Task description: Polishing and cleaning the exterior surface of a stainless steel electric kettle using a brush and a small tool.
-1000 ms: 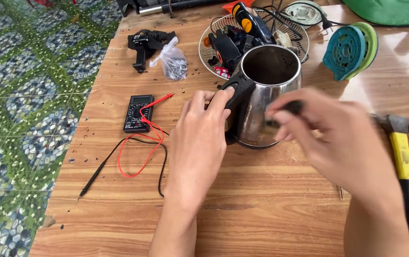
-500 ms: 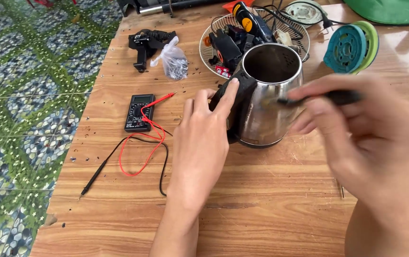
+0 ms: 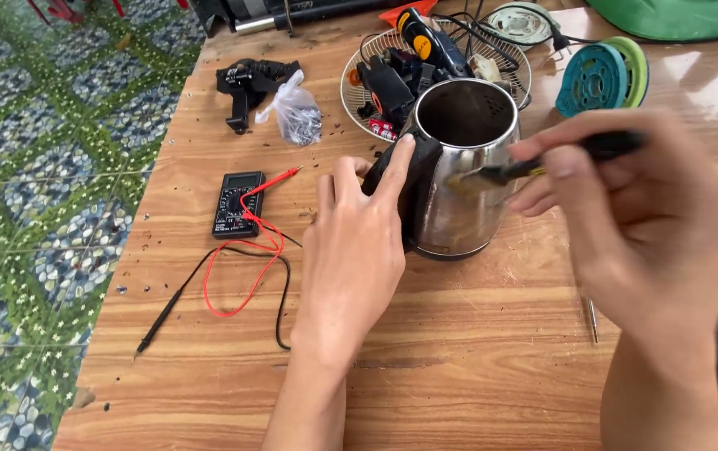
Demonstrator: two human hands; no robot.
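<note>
— Hands first: what have you got, nearest you?

— My left hand (image 3: 350, 250) is clasped on the black plastic handle (image 3: 405, 196) of the shiny stainless-steel electric kettle (image 3: 463, 179), which stands upright on the pale wooden table (image 3: 459, 359). My right hand (image 3: 634, 225) is pinched round a black-handled screwdriver (image 3: 542, 163), its tip just at the kettle's side near the rim.

— What worries you?

— I judge the tip could skid on that smooth curved steel and jab my left fingers, or the kettle could tip if my hold on the handle slackens. A thin metal pin (image 3: 592, 319) lies loose beside my right wrist and could roll off.

— Anything inside the kettle?

— It is lidless; the inside looks dark and empty, though I cannot see the bottom.

— Further out?

— A black digital multimeter (image 3: 238, 205) with 1 red and 1 black lead lies to the left. Beyond it, a small clear plastic bag (image 3: 294, 113) holds small dark parts, likely screws. Behind the kettle, a round white wire fan guard (image 3: 434, 71) serves as a tray, holding black parts and tools.
</note>
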